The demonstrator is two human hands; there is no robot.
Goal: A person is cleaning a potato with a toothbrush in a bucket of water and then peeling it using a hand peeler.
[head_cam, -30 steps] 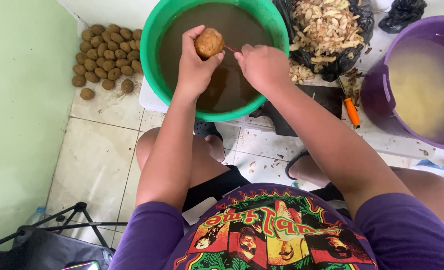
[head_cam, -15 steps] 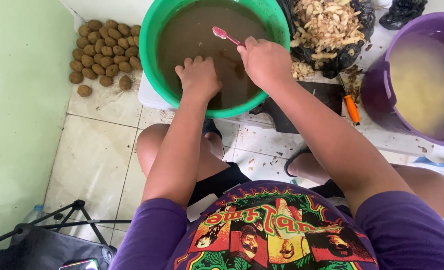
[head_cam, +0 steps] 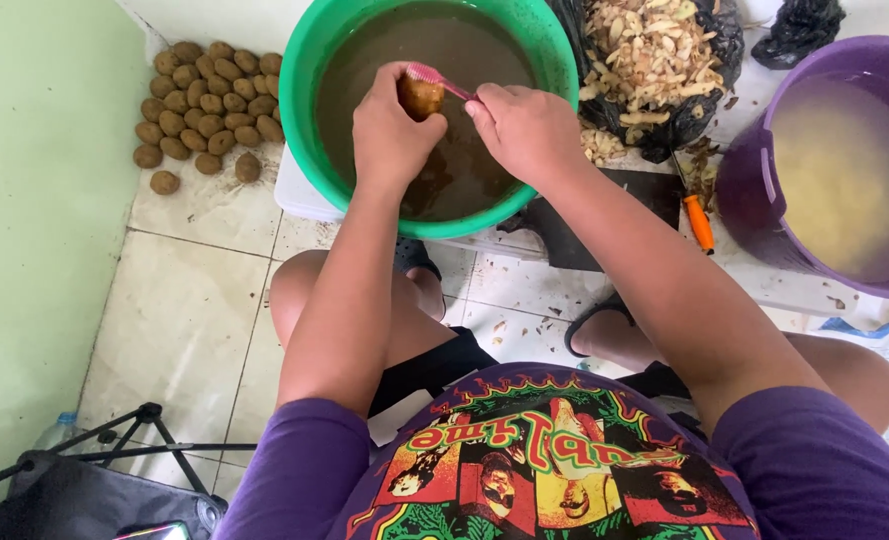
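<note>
My left hand (head_cam: 389, 130) grips a brown potato (head_cam: 421, 97) above the muddy water of a green basin (head_cam: 309, 120). My right hand (head_cam: 524, 128) holds a pink toothbrush (head_cam: 432, 78) whose bristle head lies across the top of the potato. Both hands are over the middle of the basin, close together. Most of the potato is hidden by my left fingers.
A heap of brown potatoes (head_cam: 204, 105) lies on the tiled floor at the left by a green wall. A black bag of peelings (head_cam: 654, 60) sits at the back. A purple bucket (head_cam: 754, 215) of cloudy water stands right, an orange-handled peeler (head_cam: 699, 222) beside it. A tripod (head_cam: 114, 445) stands lower left.
My left hand dipped the potato into the muddy water, then lifted it out again. The toothbrush rose clear of the potato and is back on it now.
</note>
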